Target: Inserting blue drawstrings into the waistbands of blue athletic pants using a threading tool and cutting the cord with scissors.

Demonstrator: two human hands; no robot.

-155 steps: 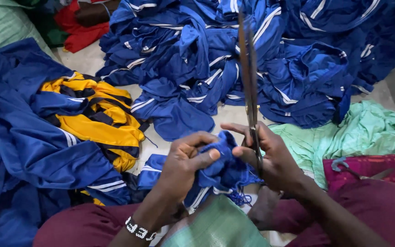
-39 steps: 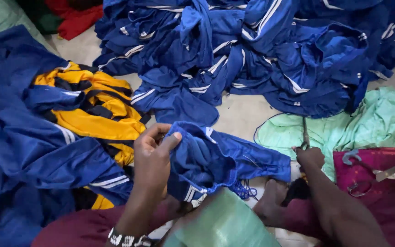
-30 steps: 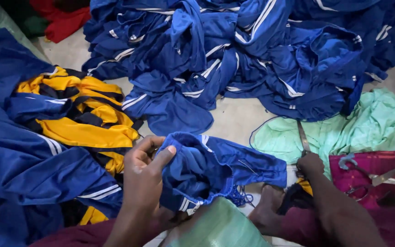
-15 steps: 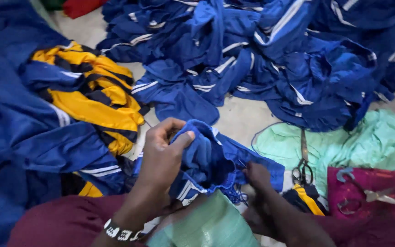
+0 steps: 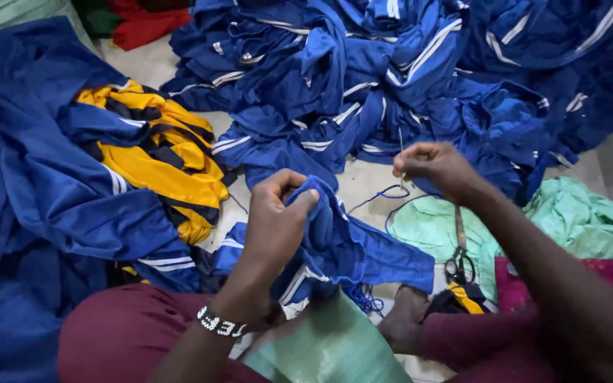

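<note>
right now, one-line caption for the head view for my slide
Left hand grips a blue garment; right hand pulls blue thread taut.

Two hands (image 5: 278, 220), one pair of scissors (image 5: 458, 262), one yellow garment (image 5: 157, 159), many blue garments (image 5: 363, 85).

Scissors (image 5: 458, 264) lie on green cloth (image 5: 576, 223) beside a yellow-and-navy garment (image 5: 161, 159).

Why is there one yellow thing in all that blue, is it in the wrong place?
It does stand out: a yellow and dark striped garment lies among the blue garments on the left. Whether it is misplaced cannot be told.
</note>
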